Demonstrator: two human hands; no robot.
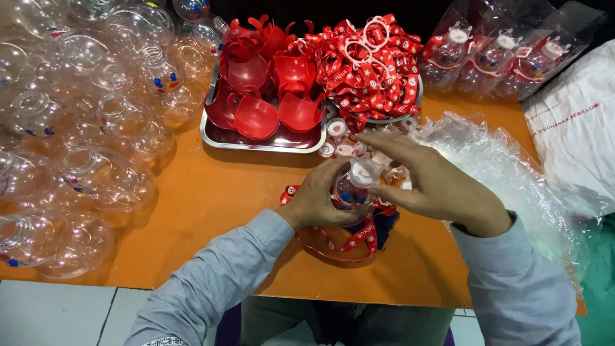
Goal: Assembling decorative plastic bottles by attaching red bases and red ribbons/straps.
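- The left hand (317,204) is wrapped around a small clear bottle (351,191), fingers curled tight on its body from the left side.
- The bottle is round and see-through plastic, with small blue and red marks showing on its wall.
- A white cap (363,172) sits on the bottle's neck, pale and round, facing up toward the camera.
- The right hand (430,182) comes in from the right; its thumb and a lower finger close on the cap and bottle top, while the other fingers are spread apart and stretched out above it.
- A red strap (349,245) with white print hangs from the bottle and loops down onto the table (211,211) just below the hands.
- The bottle is held just above the orange table, near its front middle, in front of the tray (262,142).
- The steel tray holds red cup-like pieces (256,115), stacked and lying at angles.
- Beside it to the right, a heap of red straps (371,67) with white rings fills a second dish.
- A few loose white caps (336,131) lie on the table between the tray and the hands.
- A large pile of empty clear bottles (83,128) covers the left of the table.
- Finished bottles in clear bags (500,54) lie at the far right, and crumpled clear plastic (506,173) is just right of the right hand.
- Both arms wear grey sleeves (218,282).
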